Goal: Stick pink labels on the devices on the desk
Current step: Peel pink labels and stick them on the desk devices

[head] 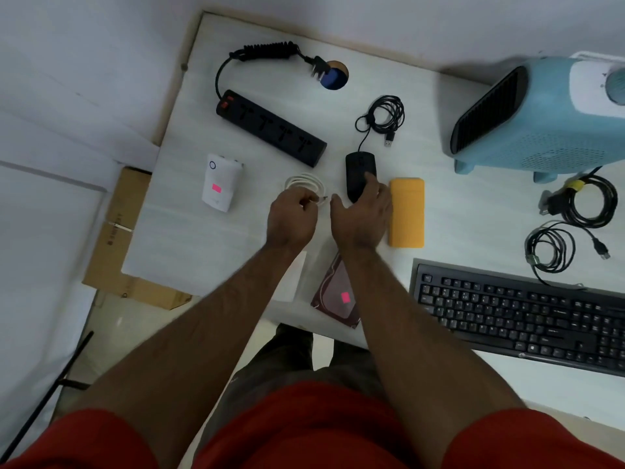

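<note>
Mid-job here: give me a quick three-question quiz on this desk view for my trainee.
1. True or false: the white adapter already carries a pink label.
2. Which device does the right hand rest on? A) keyboard B) black mouse C) blue heater
3. Fill in: the left hand is curled beside the coiled white ____.

Key: 1 true. 2 B, the black mouse, not the keyboard or blue heater. 3 cable.
</note>
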Action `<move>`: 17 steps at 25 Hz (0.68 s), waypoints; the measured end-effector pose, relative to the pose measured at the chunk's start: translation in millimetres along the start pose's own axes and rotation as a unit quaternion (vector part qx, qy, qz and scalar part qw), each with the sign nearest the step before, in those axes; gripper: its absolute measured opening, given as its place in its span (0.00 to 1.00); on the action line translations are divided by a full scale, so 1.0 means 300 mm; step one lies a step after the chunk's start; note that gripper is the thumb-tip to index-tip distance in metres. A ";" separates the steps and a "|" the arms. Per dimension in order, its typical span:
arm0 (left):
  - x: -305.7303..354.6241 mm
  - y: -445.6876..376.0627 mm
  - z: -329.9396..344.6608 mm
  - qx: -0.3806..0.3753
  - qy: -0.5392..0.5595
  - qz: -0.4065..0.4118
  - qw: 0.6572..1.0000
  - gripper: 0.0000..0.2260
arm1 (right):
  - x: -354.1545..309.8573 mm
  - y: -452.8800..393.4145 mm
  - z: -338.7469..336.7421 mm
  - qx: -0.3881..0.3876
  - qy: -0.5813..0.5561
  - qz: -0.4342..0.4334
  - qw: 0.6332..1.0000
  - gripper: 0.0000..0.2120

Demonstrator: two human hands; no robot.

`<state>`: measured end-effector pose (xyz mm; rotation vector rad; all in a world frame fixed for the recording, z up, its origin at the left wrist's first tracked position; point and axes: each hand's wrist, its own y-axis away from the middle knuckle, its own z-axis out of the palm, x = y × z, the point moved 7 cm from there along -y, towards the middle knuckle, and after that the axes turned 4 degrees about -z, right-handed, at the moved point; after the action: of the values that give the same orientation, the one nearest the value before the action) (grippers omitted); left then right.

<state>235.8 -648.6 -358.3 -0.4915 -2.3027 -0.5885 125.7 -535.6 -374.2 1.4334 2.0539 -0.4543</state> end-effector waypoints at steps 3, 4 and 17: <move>-0.095 0.072 -0.068 -0.013 0.009 -0.041 0.999 0.10 | -0.026 0.125 0.000 -0.029 -0.026 0.004 0.999 0.26; -0.126 0.098 -0.091 -0.018 0.007 -0.045 0.999 0.09 | -0.032 0.173 0.018 -0.069 -0.030 0.008 0.997 0.23; -0.325 0.270 -0.090 -0.093 -0.052 -0.073 0.992 0.19 | 0.014 0.479 0.148 -0.222 -0.080 0.141 0.961 0.16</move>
<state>357.0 -613.7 -387.8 -0.4521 -2.4084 -0.8741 270.4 -506.2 -403.4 1.3318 1.6527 0.0131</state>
